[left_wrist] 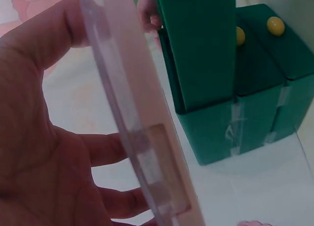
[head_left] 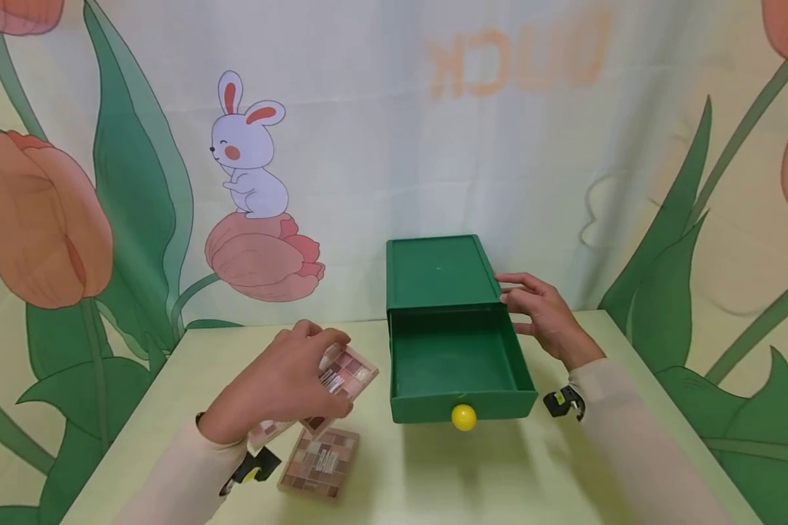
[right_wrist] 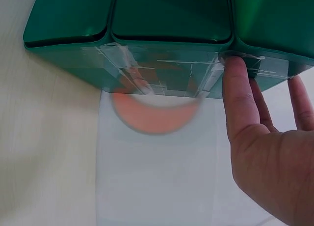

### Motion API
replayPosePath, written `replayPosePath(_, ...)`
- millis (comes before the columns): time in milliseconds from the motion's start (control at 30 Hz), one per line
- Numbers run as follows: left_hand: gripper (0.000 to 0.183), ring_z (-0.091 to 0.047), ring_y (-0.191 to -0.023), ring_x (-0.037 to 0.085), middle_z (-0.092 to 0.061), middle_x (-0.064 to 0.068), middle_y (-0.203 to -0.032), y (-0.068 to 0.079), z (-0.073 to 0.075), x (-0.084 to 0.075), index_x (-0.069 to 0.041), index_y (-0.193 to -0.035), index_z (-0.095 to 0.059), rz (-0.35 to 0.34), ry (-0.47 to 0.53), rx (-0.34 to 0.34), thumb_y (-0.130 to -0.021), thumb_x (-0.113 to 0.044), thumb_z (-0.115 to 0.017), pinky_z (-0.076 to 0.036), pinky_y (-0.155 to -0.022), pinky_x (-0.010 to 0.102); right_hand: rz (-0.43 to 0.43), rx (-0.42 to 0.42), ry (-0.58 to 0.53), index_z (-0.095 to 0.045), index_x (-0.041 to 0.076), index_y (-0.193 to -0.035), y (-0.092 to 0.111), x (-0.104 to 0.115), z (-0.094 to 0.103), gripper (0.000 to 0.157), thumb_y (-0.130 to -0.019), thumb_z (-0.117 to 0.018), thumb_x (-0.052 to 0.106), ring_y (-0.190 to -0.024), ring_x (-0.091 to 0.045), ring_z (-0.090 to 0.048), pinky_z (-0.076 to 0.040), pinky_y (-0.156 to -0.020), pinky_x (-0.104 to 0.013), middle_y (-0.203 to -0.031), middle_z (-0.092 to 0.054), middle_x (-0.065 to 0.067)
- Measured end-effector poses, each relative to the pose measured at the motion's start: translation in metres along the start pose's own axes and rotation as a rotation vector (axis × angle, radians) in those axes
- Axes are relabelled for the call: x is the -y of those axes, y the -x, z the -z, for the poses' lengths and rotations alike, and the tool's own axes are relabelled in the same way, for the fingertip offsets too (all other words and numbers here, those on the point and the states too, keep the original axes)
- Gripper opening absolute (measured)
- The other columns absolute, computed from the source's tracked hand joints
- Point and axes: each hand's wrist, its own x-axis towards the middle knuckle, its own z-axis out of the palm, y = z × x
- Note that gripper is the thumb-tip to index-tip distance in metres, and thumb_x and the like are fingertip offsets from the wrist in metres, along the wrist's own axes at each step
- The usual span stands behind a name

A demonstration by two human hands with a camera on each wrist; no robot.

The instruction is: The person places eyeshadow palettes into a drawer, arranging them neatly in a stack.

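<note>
My left hand (head_left: pixel 282 375) grips an eyeshadow palette (head_left: pixel 353 370) by its edges, tilted above the table at the left. Close up in the left wrist view, the palette's pale pink side (left_wrist: pixel 142 103) spans between thumb and fingers. A second palette (head_left: pixel 322 463) lies on the table below, and part of another (head_left: pixel 269 432) shows under the hand. To the right stands a green drawer unit (head_left: pixel 436 270), its top drawer (head_left: pixel 460 357) pulled out with nothing inside. My right hand (head_left: pixel 541 317) touches the unit's right side with extended fingers (right_wrist: pixel 240 93).
A yellow knob (head_left: pixel 463 418) sits on the pulled-out drawer's front. Lower drawers, with yellow knobs (left_wrist: pixel 275 26), are stacked beneath and joined by clear tape (right_wrist: pixel 196 71). Behind the pale table (head_left: pixel 499 481) hangs a printed curtain (head_left: pixel 354 146) with tulips and a rabbit.
</note>
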Motion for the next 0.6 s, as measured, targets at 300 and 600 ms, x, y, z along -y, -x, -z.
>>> replayPosePath(300,0.076,-0.052,-0.112,0.029,-0.055,0.013,-0.137,-0.033,0.013,-0.038,-0.022,-0.142,-0.063,-0.143,-0.015,0.060,-0.072,-0.035,-0.089,-0.058,-0.061,0.028,-0.011,-0.013,-0.015,-0.052,0.017,-0.154,-0.001,0.001,0.003,0.051,-0.105,-0.057,0.028,-0.120,-0.029,-0.065,-0.054,-0.106,-0.060,-0.155,-0.053,-0.019)
replayPosePath(600,0.075,-0.052,-0.113,0.029,-0.054,0.010,-0.141,-0.058,0.013,-0.055,-0.022,-0.144,-0.063,-0.213,-0.049,0.094,-0.074,-0.038,-0.085,-0.057,-0.066,0.030,-0.012,-0.001,-0.023,-0.054,0.016,-0.152,-0.002,0.000,0.003,0.048,-0.105,-0.057,0.024,-0.118,-0.028,-0.065,-0.057,-0.104,-0.057,-0.152,-0.055,-0.019)
